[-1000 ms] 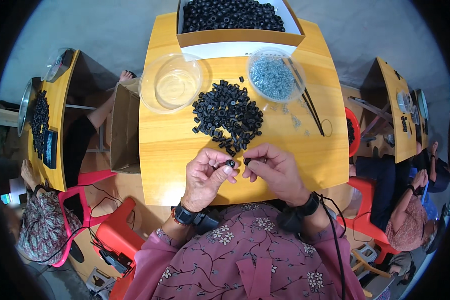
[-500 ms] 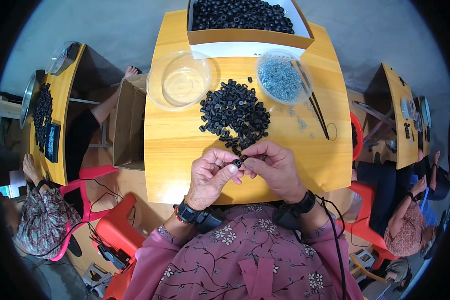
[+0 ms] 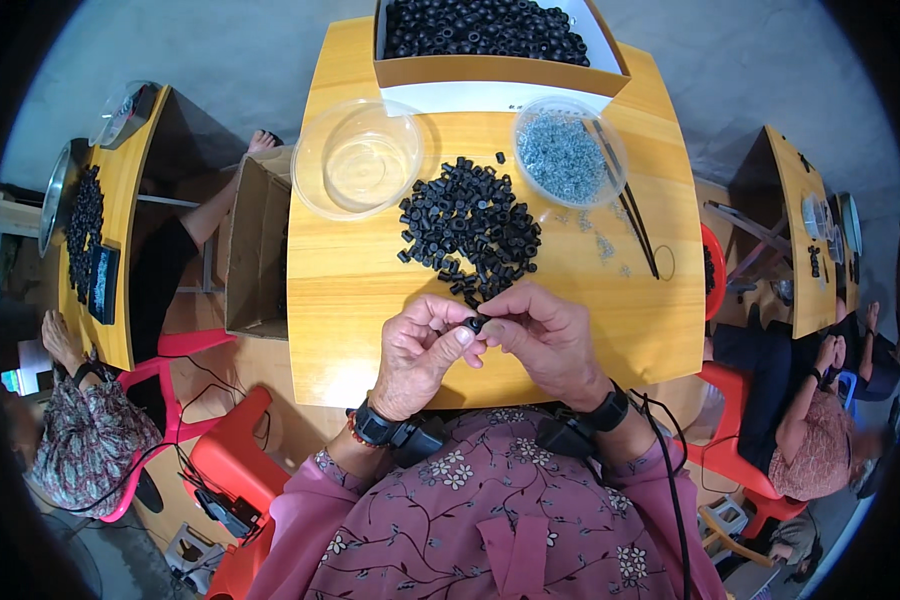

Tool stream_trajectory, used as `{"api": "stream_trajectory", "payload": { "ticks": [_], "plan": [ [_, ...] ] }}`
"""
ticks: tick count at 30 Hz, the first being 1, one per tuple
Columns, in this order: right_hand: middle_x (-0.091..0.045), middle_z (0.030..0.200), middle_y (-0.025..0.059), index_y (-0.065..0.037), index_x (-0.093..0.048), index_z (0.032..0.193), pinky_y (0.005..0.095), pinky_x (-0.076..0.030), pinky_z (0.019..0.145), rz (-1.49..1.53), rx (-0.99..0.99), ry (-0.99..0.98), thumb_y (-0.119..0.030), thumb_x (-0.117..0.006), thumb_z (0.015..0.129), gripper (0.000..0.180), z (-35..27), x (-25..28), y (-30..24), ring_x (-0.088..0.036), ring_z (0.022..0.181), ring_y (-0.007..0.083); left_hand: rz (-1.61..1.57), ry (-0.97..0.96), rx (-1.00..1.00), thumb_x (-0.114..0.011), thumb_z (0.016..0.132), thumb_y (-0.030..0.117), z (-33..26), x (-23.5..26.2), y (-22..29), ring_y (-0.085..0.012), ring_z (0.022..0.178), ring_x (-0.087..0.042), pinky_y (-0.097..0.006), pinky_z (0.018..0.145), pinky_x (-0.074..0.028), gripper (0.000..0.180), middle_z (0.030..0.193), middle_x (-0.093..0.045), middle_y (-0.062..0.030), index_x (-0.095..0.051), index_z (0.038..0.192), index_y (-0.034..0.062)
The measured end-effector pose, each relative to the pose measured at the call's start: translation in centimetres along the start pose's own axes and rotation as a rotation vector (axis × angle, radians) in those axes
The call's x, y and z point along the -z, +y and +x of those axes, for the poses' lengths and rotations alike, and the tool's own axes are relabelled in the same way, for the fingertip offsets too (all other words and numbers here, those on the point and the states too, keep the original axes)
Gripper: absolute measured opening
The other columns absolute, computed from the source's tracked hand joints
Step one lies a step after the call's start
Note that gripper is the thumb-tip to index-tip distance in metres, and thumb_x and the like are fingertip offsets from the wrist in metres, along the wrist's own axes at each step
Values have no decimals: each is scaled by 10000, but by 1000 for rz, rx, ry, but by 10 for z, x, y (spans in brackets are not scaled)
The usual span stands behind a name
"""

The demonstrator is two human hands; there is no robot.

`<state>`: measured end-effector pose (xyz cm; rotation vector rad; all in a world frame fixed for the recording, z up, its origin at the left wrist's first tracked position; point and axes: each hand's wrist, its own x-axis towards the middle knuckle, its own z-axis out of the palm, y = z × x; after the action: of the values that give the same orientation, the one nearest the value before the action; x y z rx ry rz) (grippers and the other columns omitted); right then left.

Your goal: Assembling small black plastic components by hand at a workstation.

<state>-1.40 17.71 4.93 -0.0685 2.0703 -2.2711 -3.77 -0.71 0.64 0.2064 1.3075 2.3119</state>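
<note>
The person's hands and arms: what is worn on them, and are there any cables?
Both hands, left hand and right hand, are bare, without gloves. Each wrist carries a black strap with a black box-shaped device. The left wrist also has a bead bracelet. A black cable runs from the right wrist. The sleeves are pink with a floral print.

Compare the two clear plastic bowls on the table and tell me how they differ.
The left bowl looks empty, while the right bowl holds a heap of small grey-blue bits. The left bowl looks a little larger. The right bowl sits closer to the cardboard box and the thin dark sticks. Both are round, see-through, and stand upright beside the pile of black rings.
</note>
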Motion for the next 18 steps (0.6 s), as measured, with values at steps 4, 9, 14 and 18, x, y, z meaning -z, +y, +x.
{"api": "stream_trajectory", "payload": {
  "ticks": [4, 9, 14, 18],
  "plan": [
    [-640, 909, 72, 55, -658, 1030, 251, -550, 717, -46, 6, 8, 18, -649, 936, 101, 1, -1, -1, -679, 813, 120, -2, 2, 1, -639, 985, 61, 0, 0, 0, -151, 811, -684, -280, 699, -587, 167, 953, -704, -144, -568, 1096, -42],
    [-633, 903, 75, 37, -684, 1020, 248, -535, 699, -86, 49, 11, 25, -670, 914, 107, 1, 1, 9, -661, 791, 121, 6, 14, 7, -640, 984, 60, 0, 0, 1, -152, 778, -684, -285, 669, -588, 156, 948, -702, -143, -565, 1081, -36],
    [-623, 887, 63, 8, -704, 1011, 242, -518, 669, -144, 120, 20, 17, -698, 896, 116, 3, 1, 10, -630, 749, 120, 17, 17, 28, -640, 981, 56, 0, 1, 1, -159, 740, -692, -295, 632, -596, 144, 947, -701, -148, -559, 1065, -29],
    [-611, 868, 51, -5, -709, 1009, 247, -504, 643, -173, 133, 34, 21, -704, 888, 124, 3, -3, 7, -610, 739, 115, 20, 23, 28, -638, 979, 47, -1, 1, 1, -159, 734, -695, -297, 629, -601, 135, 943, -702, -146, -559, 1062, -25]
  ]
}}
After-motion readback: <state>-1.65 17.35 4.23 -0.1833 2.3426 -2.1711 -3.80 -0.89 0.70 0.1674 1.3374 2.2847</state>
